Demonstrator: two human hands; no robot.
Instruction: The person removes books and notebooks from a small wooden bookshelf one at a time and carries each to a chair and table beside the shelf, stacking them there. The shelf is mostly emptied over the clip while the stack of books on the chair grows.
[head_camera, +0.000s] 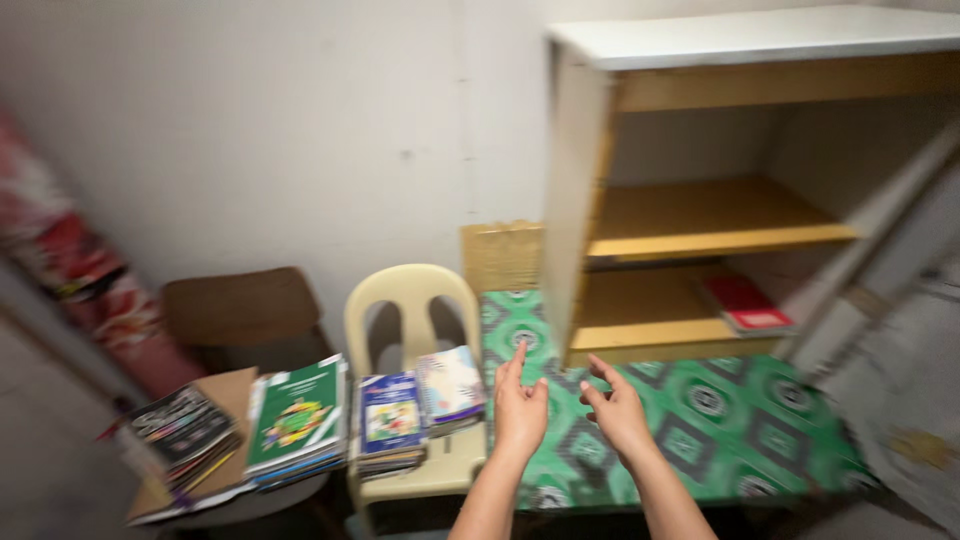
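My left hand (519, 403) is raised over the edge of a green patterned table cover (720, 410), fingers apart and empty. My right hand (615, 402) is beside it, also open and empty, palm turned toward the left hand. Just left of my hands, two stacks of books (420, 405) lie on a cream plastic chair (412, 310). A wooden shelf unit (700, 190) stands on the table ahead; a red book (745, 303) lies on its lower shelf.
A brown chair (240, 310) at the left carries more stacks, a green-covered book (298, 415) on top and dark booklets (182, 425) beside it. Red patterned cloth (70, 270) hangs at the far left. A white wall lies behind.
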